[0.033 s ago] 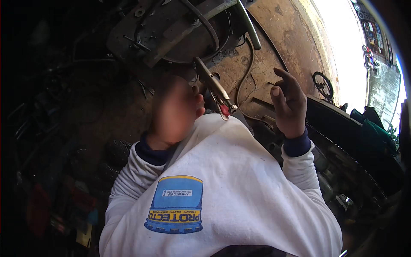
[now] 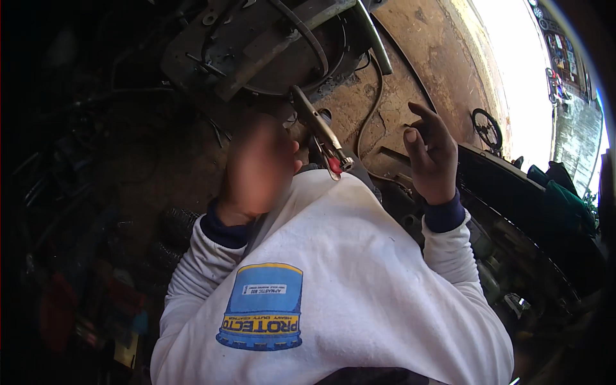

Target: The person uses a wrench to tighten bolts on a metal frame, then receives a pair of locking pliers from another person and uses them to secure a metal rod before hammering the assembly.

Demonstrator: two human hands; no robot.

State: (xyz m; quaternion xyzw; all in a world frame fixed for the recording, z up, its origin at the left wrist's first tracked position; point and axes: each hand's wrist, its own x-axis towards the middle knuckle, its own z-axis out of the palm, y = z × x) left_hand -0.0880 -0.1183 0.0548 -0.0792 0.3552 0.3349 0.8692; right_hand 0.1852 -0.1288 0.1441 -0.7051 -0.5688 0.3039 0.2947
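A pair of silver locking pliers (image 2: 326, 130) with a red release lever lies slantwise in front of me. Its screw end points toward my white shirt; its other end reaches toward a metal frame (image 2: 266, 51). Just left of the pliers is my left hand (image 2: 260, 168), too blurred to show its fingers clearly or anything in them. Off to the right, my right hand (image 2: 435, 154) is raised with the palm turned inward. Its fingers are curled toward the bent thumb, and a small dark tip shows between them, too small to name.
A cable (image 2: 371, 119) runs across the brown floor (image 2: 401, 67) beyond the pliers. Farther right stands a small black spoked wheel (image 2: 486, 130). A long dark metal piece (image 2: 513, 196) stretches along the right, with green cloth (image 2: 568, 204) beside it. The left side is in deep shadow.
Very little differs. Both hands and the near end of the pliers have shifted slightly to the left in the picture.
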